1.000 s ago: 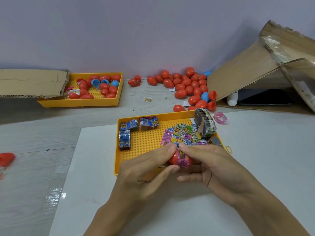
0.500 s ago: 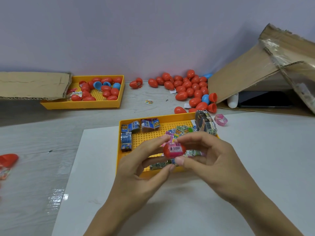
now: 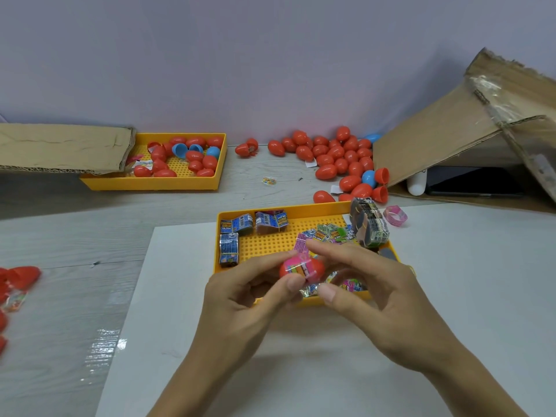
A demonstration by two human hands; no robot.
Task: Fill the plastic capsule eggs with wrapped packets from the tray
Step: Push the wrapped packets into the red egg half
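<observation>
My left hand point(image 3: 249, 299) pinches a red capsule egg half point(image 3: 316, 267) between thumb and forefinger, above the near edge of the yellow tray point(image 3: 270, 245). A pink wrapped packet point(image 3: 299, 266) sits at the egg's open mouth, partly sticking out. My right hand point(image 3: 370, 284) pinches the egg and packet from the right, forefinger on top and thumb below. Loose colourful packets point(image 3: 331, 234) and blue packet bundles point(image 3: 237, 225) lie in the tray.
A pile of red and blue eggs point(image 3: 340, 164) lies at the back by a cardboard box point(image 3: 469, 136). A second yellow tray point(image 3: 156, 182) with eggs stands back left under a cardboard flap point(image 3: 60, 149). Red pieces point(image 3: 18, 278) lie at the left edge. A pink ring point(image 3: 395, 216) lies right of the tray.
Both hands lifted the egg off the tray and turned it; the pink packet now faces up and left at the egg's mouth, and my right fingers shifted on top of it.
</observation>
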